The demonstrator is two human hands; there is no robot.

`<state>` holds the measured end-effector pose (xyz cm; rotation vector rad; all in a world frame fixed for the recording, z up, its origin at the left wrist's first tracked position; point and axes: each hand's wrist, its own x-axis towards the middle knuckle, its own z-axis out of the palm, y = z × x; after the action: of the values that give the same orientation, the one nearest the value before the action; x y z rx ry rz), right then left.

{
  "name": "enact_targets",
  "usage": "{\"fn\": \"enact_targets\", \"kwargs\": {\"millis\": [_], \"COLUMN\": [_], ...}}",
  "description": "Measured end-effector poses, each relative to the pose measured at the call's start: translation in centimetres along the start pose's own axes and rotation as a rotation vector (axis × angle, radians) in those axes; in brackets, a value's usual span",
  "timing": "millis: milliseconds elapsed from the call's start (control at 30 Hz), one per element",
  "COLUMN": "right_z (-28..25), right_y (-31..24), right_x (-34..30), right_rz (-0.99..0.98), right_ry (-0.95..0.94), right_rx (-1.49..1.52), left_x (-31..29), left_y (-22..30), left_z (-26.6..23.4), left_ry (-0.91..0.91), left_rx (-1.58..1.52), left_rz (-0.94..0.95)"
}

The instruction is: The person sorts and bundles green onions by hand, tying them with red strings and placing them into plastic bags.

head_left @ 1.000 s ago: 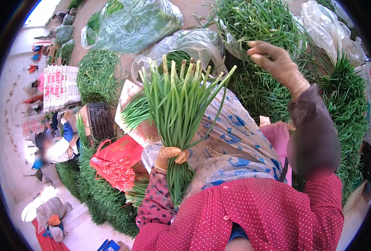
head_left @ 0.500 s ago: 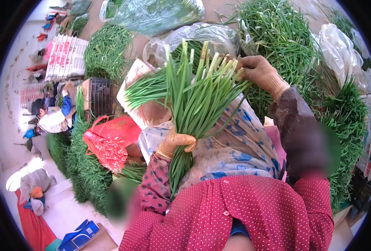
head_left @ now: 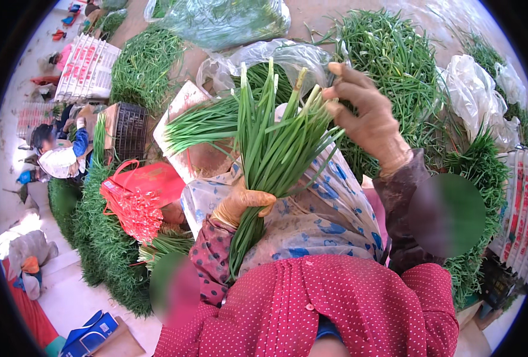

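My left hand (head_left: pixel 243 202), in a tan glove, is closed around a bunch of garlic chives (head_left: pixel 282 149). The bunch stands upright over my lap, pale cut ends up and fanned out, green leaves hanging below the fist. To the right of the cut ends is my right hand (head_left: pixel 368 116), gloved too, its fingers apart and nothing seen in them. Its fingertips are close to the pale stalks; whether they touch is unclear. Behind the bunch, more chives (head_left: pixel 201 122) lie on a whitish board (head_left: pixel 184 98). A blue-patterned plastic apron (head_left: pixel 329 226) covers my lap.
A red bag (head_left: pixel 145 190) with red-and-white ties lies at left, beside long heaps of chives (head_left: pixel 106 238). A dark crate (head_left: pixel 130 132) stands beyond it. More chives (head_left: pixel 389 65) and plastic bags (head_left: pixel 475 95) lie far right. Another person (head_left: pixel 62 154) sits at far left.
My right hand has lifted slightly and its fingers have spread off the stalk ends. Fewer stalks stand in the bunch's upper right. The whole view has shifted a little.
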<state>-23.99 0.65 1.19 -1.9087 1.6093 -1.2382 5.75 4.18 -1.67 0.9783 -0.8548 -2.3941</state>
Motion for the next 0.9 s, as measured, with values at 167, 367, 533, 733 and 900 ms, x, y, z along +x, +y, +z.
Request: {"fn": "enact_targets", "kwargs": {"millis": [167,367,533,733,900], "right_z": [1.4,3.9,4.2,0.9,-8.3], "right_y": [-0.4,3.1,3.0,7.6,11.7], "right_x": [-0.2,-1.7,-3.1,-2.2,1.2], "right_rz": [0.219,0.448,0.079,0.202,0.775], "right_ry": [-0.297,-0.299,-0.051,-0.007,0.097], "right_rx": [-0.054,0.419,-0.045,-0.314,-0.451], "left_x": [-0.3,0.0,0.4,0.2,0.3], "left_y": [0.9,0.0,-0.2,-0.5,0.3], "left_z": [1.4,0.4,0.6,0.6,0.5], "left_ry": [0.04,-0.018,-0.047,-0.052,-0.137], "left_rx": [0.057,0.119,0.202,0.167,0.252], "left_rz": [-0.021,-0.004,0.04,-0.046,-0.212]}}
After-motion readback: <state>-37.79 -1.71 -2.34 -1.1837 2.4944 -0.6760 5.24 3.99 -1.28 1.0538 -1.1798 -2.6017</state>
